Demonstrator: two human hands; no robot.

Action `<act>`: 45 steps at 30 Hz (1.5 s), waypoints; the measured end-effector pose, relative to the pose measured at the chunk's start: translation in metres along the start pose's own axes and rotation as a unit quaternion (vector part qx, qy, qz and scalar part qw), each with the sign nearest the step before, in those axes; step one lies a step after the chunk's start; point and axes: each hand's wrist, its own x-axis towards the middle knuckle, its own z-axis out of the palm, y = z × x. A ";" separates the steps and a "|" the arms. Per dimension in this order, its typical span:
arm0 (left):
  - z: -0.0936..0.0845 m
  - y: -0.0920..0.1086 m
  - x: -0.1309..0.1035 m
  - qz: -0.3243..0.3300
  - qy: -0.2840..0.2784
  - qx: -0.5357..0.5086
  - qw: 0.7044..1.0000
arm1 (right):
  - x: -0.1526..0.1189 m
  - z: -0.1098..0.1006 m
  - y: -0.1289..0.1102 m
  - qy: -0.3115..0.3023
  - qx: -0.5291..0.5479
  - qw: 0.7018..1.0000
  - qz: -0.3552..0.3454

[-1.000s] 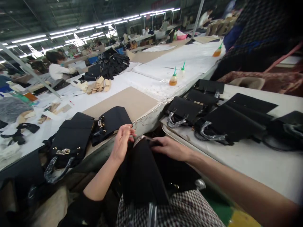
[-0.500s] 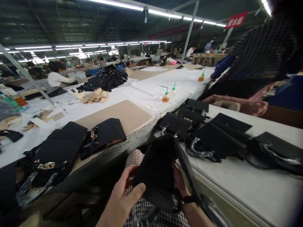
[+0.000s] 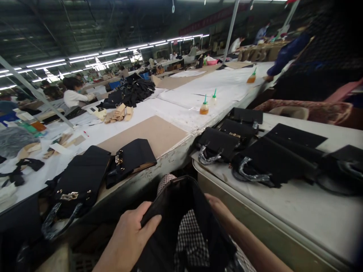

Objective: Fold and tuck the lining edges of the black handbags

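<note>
Over my checked-clothed lap (image 3: 190,236) is a black handbag (image 3: 166,206), its dark inside facing me and the checked cloth showing through a gap in it. My left hand (image 3: 133,230) pinches the bag's left edge, thumb inside and fingers outside. Along the right wall, my right hand (image 3: 219,207) grips the bag from outside, its fingertips partly hidden behind the black material. On the left table lie a black bag with a gold clasp (image 3: 136,158) and a larger black bag (image 3: 82,173) with a plastic-wrapped handle.
Several black bags (image 3: 218,145) with wrapped handles lie on the right-hand table (image 3: 309,215). A brown board (image 3: 153,132) and green-tipped glue bottles (image 3: 203,108) are on the long white table (image 3: 181,98). A co-worker's blue sleeve (image 3: 289,54) shows at upper right.
The bag has been tilted and spread, so checked cloth now shows through it. My left hand has shifted left and down; my right hand has come out from behind the strap. The view has tipped down.
</note>
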 end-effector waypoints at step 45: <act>0.002 -0.055 -0.003 -0.162 -0.012 -0.307 0.938 | 0.101 -0.026 -0.096 -0.220 -0.011 0.971 -0.092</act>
